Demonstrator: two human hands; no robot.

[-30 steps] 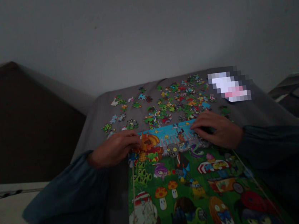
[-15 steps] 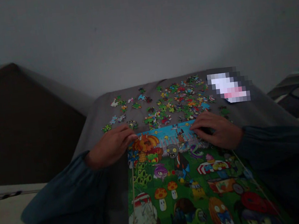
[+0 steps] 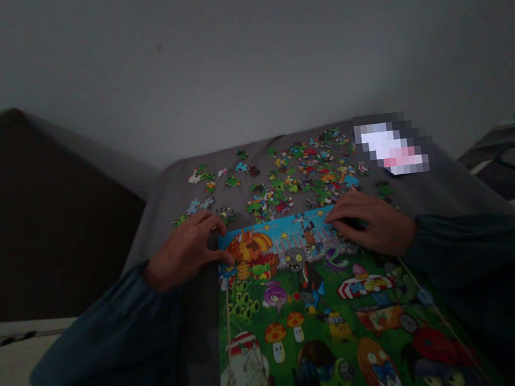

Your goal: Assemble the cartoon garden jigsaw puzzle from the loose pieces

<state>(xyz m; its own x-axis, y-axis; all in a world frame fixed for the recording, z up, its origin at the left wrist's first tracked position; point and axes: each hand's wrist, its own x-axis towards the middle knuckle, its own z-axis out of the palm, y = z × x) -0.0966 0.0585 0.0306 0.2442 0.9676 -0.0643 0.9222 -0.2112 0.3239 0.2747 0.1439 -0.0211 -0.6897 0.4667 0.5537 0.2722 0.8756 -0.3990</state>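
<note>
Left hand has opened wider — holding nothing — by a far corner of the picture board on grey cloth. Right hand curls at another; can't tell if it grips. Puzzle pieces lie just past.

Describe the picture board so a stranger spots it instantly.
Find the grey cloth surface. On it, the picture board has its far end between the left hand and right hand. Its large green, cartoon-covered face with a blue far strip sets it apart from the small loose puzzle pieces beyond.
</note>
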